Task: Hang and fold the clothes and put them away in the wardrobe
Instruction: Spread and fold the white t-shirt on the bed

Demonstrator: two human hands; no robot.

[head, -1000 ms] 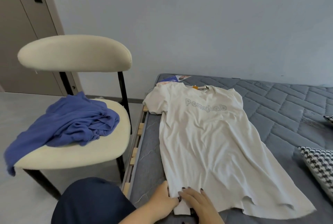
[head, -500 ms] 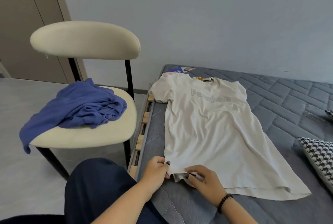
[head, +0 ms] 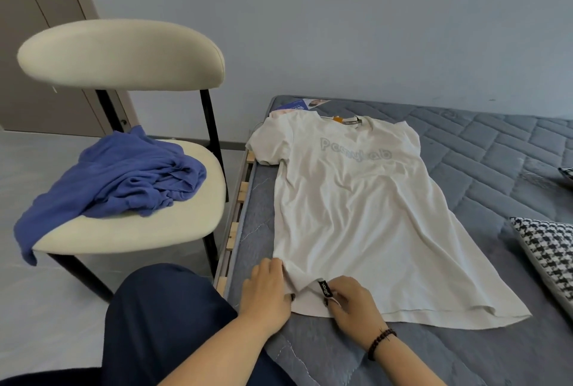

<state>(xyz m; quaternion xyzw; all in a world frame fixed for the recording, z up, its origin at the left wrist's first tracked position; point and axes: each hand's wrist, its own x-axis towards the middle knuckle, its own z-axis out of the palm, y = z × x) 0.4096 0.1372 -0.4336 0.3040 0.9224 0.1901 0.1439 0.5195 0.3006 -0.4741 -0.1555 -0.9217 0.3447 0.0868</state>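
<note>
Hem corner now turned up, pinched by right hand (head: 353,303) on T-shirt (head: 356,215).

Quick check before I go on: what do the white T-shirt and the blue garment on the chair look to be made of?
White T-shirt: looks like thin, matte cotton-type jersey; it lies limp with soft creases. Blue garment: seems a soft, matte knit, bunched in loose rounded folds. The exact fibre of either cannot be told.
</note>
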